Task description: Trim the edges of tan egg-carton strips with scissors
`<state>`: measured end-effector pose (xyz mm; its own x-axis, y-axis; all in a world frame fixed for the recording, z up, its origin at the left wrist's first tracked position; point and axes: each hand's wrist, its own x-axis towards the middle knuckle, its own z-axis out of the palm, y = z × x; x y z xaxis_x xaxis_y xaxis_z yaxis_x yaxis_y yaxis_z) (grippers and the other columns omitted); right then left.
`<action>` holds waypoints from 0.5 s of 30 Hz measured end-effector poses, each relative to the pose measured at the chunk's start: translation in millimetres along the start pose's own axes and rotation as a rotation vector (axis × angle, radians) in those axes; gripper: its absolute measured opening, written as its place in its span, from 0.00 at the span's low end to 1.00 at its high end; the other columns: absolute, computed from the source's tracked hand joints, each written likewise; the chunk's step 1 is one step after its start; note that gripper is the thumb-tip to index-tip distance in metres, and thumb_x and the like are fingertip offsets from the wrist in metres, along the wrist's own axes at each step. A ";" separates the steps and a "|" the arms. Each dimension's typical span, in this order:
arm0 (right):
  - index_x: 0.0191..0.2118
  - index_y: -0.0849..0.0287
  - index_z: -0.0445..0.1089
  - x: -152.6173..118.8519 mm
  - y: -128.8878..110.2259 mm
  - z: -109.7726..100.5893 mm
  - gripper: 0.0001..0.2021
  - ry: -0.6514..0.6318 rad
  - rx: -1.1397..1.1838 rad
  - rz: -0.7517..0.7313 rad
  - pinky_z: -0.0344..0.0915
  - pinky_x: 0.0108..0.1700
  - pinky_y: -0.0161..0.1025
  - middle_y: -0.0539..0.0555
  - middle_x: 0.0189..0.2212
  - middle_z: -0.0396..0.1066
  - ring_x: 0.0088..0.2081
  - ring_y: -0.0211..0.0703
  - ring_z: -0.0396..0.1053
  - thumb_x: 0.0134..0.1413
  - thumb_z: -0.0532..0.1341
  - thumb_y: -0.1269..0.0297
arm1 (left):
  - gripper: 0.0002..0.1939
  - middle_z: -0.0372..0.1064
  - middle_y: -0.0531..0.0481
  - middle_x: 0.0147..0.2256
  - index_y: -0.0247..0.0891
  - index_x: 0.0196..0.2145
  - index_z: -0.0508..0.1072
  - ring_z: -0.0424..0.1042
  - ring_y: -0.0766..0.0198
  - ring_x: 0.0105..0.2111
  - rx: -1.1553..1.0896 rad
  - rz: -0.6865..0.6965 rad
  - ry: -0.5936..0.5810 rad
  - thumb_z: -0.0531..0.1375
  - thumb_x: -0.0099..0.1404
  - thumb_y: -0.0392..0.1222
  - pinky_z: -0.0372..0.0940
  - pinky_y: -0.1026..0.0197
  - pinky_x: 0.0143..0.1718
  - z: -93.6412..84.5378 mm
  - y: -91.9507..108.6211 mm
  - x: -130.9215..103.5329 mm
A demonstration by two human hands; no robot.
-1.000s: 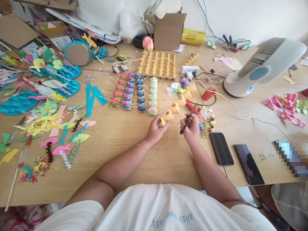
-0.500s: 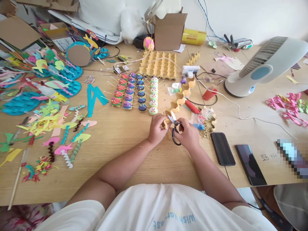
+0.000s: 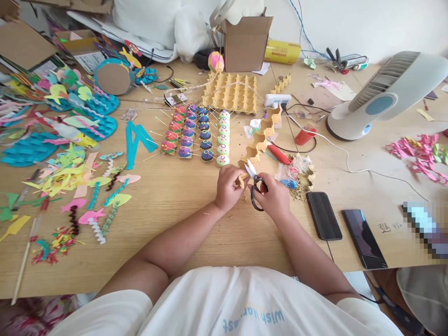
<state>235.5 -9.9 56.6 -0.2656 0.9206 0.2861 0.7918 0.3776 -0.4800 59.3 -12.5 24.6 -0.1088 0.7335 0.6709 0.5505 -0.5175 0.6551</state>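
My left hand (image 3: pixel 228 187) is closed on a piece of tan egg tray (image 3: pixel 242 180), pinched between thumb and fingers. In my right hand (image 3: pixel 275 193) is a pair of black-handled scissors (image 3: pixel 256 185), its blades angled up and left beside the held piece. A jagged strip of egg tray (image 3: pixel 259 142) runs away from the hands toward the back; I cannot tell whether it joins the held piece. Left of it stand rows of decorated domes: red (image 3: pixel 171 136), purple (image 3: pixel 187 141), dark blue (image 3: pixel 206 143) and white-green (image 3: pixel 223 139), with pins sticking out.
Behind the domes lies a whole egg tray (image 3: pixel 231 93). Paper fish (image 3: pixel 93 215) and blue trays (image 3: pixel 31 148) cover the left. To the right are a red cup (image 3: pixel 305 134), plastic bags (image 3: pixel 296 168), two dark phones (image 3: pixel 324 215), a white fan (image 3: pixel 376 102) and a cable.
The far part of the egg-tray strip has shifted slightly, covering more of a small purple thing behind it. Both hands stay in nearly the same place with the scissors and the piece.
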 end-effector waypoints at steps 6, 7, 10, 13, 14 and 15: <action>0.48 0.54 0.75 -0.4 2.7 0.9 0.15 0.029 -0.071 -0.048 0.54 0.31 0.36 0.47 0.24 0.72 0.27 0.40 0.68 0.60 0.65 0.52 | 0.07 0.73 0.50 0.34 0.43 0.42 0.73 0.70 0.57 0.41 0.035 0.066 0.034 0.66 0.66 0.39 0.66 0.51 0.48 0.4 -1.0 -0.5; 0.48 0.55 0.75 -0.6 3.1 1.2 0.16 0.035 -0.089 -0.056 0.54 0.31 0.36 0.48 0.24 0.72 0.27 0.41 0.68 0.61 0.65 0.51 | 0.07 0.73 0.50 0.35 0.43 0.42 0.73 0.70 0.57 0.41 0.038 0.069 0.037 0.66 0.67 0.39 0.66 0.52 0.48 0.3 -0.8 -0.4; 0.49 0.55 0.75 -1.1 4.3 2.2 0.17 0.059 -0.144 -0.082 0.54 0.32 0.37 0.49 0.25 0.74 0.28 0.42 0.68 0.63 0.63 0.49 | 0.07 0.73 0.50 0.34 0.43 0.42 0.73 0.70 0.58 0.40 0.045 0.074 0.037 0.66 0.67 0.39 0.66 0.52 0.48 0.0 -0.1 0.2; 0.50 0.54 0.76 -1.3 5.3 3.0 0.18 0.078 -0.179 -0.102 0.54 0.32 0.37 0.50 0.26 0.75 0.28 0.42 0.68 0.63 0.62 0.48 | 0.06 0.73 0.51 0.33 0.43 0.42 0.73 0.70 0.58 0.39 0.037 0.080 0.041 0.65 0.67 0.39 0.66 0.52 0.47 0.2 0.1 0.4; 0.50 0.54 0.76 -1.3 5.5 3.0 0.18 0.083 -0.187 -0.106 0.53 0.32 0.38 0.50 0.26 0.75 0.28 0.42 0.68 0.64 0.62 0.48 | 0.06 0.73 0.51 0.33 0.43 0.42 0.73 0.71 0.58 0.39 0.035 0.082 0.043 0.65 0.67 0.39 0.66 0.52 0.47 0.4 0.0 0.3; 0.50 0.54 0.77 -1.2 5.6 3.0 0.18 0.088 -0.194 -0.111 0.53 0.32 0.38 0.50 0.25 0.75 0.27 0.42 0.68 0.64 0.61 0.48 | 0.06 0.73 0.51 0.33 0.43 0.42 0.73 0.71 0.58 0.39 0.035 0.082 0.043 0.65 0.67 0.39 0.66 0.52 0.47 0.6 0.0 0.3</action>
<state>238.6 -8.6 51.1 -0.3148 0.8590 0.4036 0.8536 0.4422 -0.2753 59.8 -12.1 24.5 -0.0975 0.6690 0.7368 0.5872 -0.5591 0.5853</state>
